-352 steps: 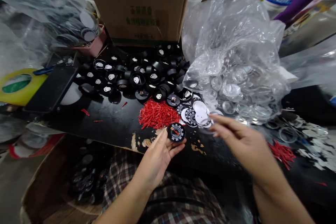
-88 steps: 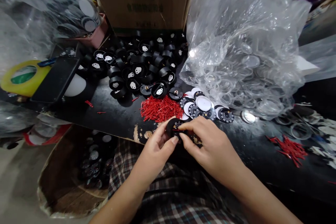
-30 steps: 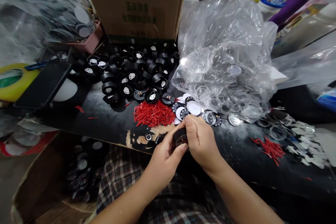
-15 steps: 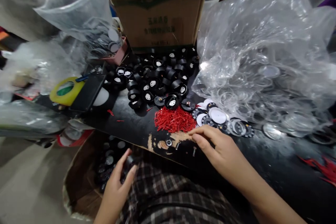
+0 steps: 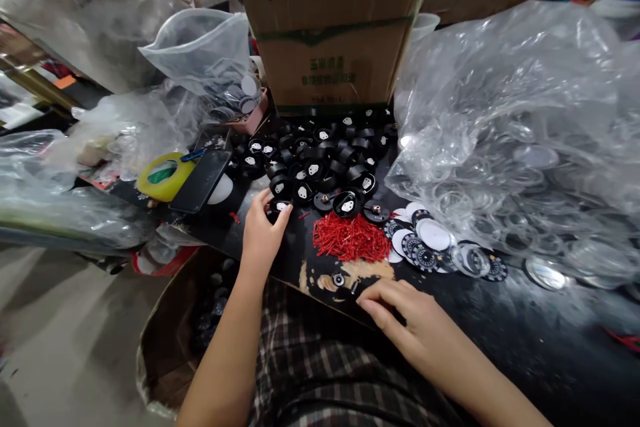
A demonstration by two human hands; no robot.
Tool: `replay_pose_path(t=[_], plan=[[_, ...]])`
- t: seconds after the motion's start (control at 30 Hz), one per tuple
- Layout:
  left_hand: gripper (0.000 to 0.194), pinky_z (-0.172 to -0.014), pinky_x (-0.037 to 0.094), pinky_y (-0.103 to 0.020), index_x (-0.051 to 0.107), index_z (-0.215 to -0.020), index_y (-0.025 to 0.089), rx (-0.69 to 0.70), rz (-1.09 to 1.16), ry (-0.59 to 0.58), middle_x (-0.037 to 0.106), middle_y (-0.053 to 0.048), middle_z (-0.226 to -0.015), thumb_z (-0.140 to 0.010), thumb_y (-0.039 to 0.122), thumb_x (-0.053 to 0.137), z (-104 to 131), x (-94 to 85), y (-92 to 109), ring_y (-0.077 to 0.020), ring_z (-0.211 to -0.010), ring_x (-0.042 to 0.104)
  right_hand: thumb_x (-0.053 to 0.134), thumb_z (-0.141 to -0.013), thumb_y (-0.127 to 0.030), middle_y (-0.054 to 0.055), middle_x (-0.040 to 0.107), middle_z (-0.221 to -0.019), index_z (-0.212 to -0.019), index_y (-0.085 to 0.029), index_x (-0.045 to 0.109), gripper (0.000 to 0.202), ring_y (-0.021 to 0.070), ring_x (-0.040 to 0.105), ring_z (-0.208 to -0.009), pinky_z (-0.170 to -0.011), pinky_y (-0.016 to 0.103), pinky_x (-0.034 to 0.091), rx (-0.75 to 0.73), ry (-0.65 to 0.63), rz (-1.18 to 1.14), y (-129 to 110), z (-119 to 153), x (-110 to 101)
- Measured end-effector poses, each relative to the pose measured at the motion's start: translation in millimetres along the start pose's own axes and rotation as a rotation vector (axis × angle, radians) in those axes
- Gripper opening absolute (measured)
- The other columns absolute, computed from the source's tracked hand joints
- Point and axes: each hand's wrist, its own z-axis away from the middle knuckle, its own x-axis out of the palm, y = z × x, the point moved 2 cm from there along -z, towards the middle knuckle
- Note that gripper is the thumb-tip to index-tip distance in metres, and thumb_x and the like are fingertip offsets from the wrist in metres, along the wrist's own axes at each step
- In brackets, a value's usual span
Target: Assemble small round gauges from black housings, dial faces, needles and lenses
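Note:
My left hand [image 5: 262, 230] reaches to the front of a pile of black round cases [image 5: 325, 160]. Its thumb and fingers close around the sides of one black round case [image 5: 281, 205], which has a white patch inside. Near the table's front edge, my right hand [image 5: 395, 310] has thumb and forefinger pinched together. Whatever is between those fingertips is too small to make out. A small screw [image 5: 355, 288] lies just beside them, and a small round metal piece [image 5: 339, 279] sits farther left. Beyond are a heap of red pointers [image 5: 350, 238] and overlapping black-and-white dials [image 5: 423, 255].
A large clear bag of transparent rings [image 5: 500, 160] fills the right side. Cardboard box [image 5: 330, 67] stands behind the pile. At left lie yellow tape [image 5: 163, 177], a dark phone-like slab [image 5: 201, 181] and a bag of grey discs [image 5: 200, 47]. Below is an open carton [image 5: 165, 347].
My left hand has moved from above the open carton, where a dark piece was in its fingers, up to the black cases. The right hand has drawn slightly nearer the table edge. The view has shifted.

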Motion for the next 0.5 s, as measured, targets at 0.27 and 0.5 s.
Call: replay_pose_path(t=[0.27, 0.5], plan=[[0.061, -0.11, 0.031, -0.035, 0.059, -0.125, 0.03, -0.038, 0.489, -0.387, 0.067, -0.005, -0.122, -0.068, 0.021, 0.079, 101.0, -1.8, 47.5, -0.0241, -0.121, 0.055, 0.049, -0.091, -0.041, 0.0, 0.063, -0.073, -0.091, -0.019, 0.061, 0.025, 0.0137, 0.057, -0.066, -0.061, 0.026, 0.044, 0.228, 0.073, -0.374, -1.3, -20.1, -2.8], [0.027, -0.087, 0.054, -0.032, 0.072, -0.101, 0.022, -0.806, 1.084, -0.577, 0.071, -0.007, -0.115, -0.076, 0.032, 0.072, 133.4, 38.9, 45.0, -0.0244, -0.104, 0.066, 0.051, -0.092, -0.039, 0.001, 0.066, -0.084, -0.091, -0.02, 0.064, 0.023, 0.0141, 0.061, -0.075, -0.07, 0.027, 0.048, 0.18, 0.064, -0.348, 12.0, -5.9, -22.4]])
